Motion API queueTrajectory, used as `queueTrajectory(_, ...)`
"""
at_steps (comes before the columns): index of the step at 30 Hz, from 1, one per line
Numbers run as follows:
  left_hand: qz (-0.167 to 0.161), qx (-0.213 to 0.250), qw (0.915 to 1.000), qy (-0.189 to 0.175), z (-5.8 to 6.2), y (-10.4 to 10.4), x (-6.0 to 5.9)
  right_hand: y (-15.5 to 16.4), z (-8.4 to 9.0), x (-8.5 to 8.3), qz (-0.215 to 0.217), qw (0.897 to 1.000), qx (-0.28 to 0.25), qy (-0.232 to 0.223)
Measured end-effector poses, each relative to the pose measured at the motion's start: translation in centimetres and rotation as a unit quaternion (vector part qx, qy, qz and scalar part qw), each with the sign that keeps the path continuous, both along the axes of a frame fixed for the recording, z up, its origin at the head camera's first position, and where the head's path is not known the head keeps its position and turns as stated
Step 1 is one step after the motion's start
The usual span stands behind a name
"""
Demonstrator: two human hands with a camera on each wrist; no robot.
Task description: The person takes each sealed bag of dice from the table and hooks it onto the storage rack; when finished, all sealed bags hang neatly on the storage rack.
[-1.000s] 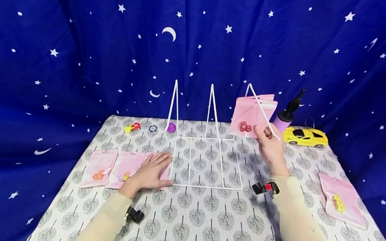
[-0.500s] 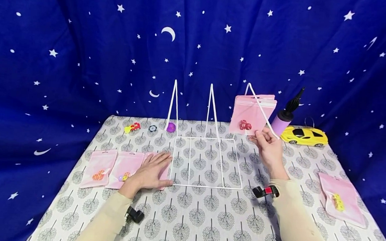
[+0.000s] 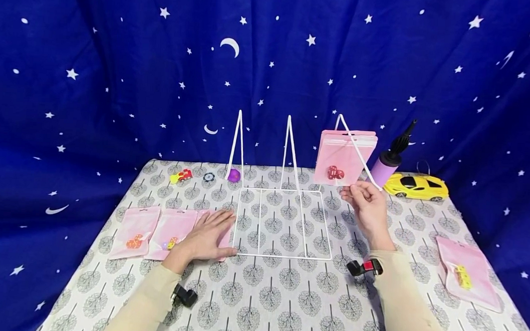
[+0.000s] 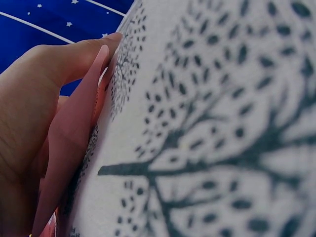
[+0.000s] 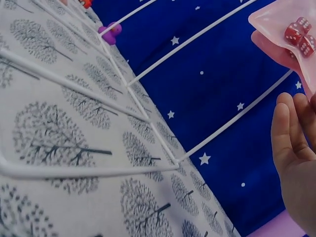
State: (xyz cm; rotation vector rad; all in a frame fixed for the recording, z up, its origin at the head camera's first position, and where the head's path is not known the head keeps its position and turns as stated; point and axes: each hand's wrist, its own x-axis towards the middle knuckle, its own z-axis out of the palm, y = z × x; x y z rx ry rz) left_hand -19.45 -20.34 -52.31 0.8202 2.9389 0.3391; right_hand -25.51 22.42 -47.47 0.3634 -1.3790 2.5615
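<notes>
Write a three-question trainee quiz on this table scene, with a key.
1. True or false: the right hand grips the pink bag of red dice hanging on the white wire rack.
2. What does the left hand rest on?
A. yellow toy car
B. a pink bag lying on the table
C. purple pump
3. What colour are the dice in the bag at the table's right edge?

Key: 1 false, it is just below the bag, fingers loose. 2 B. 3 yellow.

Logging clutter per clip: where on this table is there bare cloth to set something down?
Bare cloth runs along the near edge between the sleeves, and between the wire rack and the lone pouch. Crowded: the pouches under the left hand, and the far edge with toys.
</notes>
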Motion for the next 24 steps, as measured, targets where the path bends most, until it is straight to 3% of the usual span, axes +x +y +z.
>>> queueTrajectory(10, -0.001, -0.004, 1.0000, -0.003, 0.2, 0.0, 0.1, 2.6, -1.0, 1.1, 0.013, 0.999, 0.016, 0.036)
queueTrajectory(24, -0.002, -0.001, 1.0000, 0.002, 0.1, 0.0, 0.1, 7.8, -0.7, 3.9, -0.059, 0.998, 0.032, 0.021)
